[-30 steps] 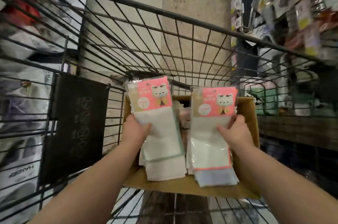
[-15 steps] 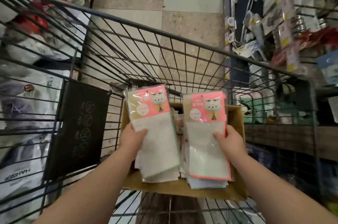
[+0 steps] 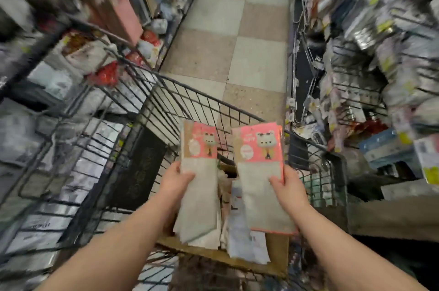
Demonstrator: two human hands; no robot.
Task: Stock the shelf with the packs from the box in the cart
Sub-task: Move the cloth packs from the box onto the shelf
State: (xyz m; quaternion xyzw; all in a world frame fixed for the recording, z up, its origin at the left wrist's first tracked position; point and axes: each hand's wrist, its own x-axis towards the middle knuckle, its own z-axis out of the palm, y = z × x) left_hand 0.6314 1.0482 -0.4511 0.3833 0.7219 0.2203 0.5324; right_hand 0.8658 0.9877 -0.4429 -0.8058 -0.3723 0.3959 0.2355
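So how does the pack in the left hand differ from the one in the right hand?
The left-hand pack hangs nearly straight; the right-hand pack slants, bottom swung rightward. The right-hand pack shows a pink bottom edge; the left-hand pack's looks grey. Both have a pink cartoon header over pale cloth, gripped mid-length by the left hand and right hand.

left hand is lifting the left packs higher above the box | right hand is raising the right packs above the box | view is tilting up, aisle floor opening beyond the box
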